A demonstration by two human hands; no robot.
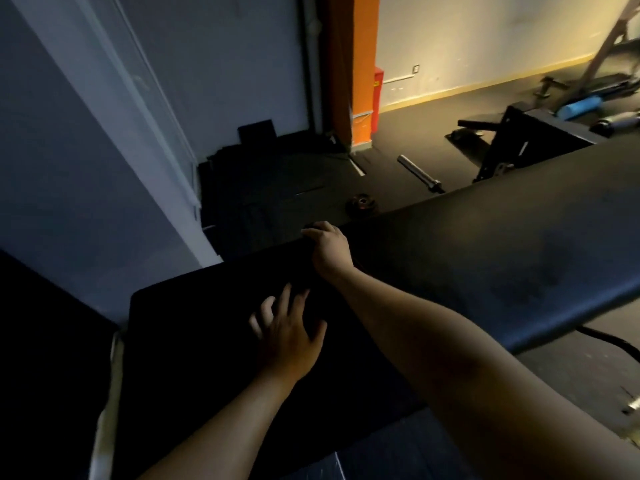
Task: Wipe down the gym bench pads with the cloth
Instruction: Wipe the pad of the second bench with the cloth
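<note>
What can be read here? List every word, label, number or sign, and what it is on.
No text is legible.
Red box beside the orange pillar: small yellow label, too blurred to read.
Bench pad: no print visible.

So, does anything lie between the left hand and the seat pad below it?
Nothing visible does. The left hand is spread right over the dark seat pad, though the picture is very dim there.
</note>
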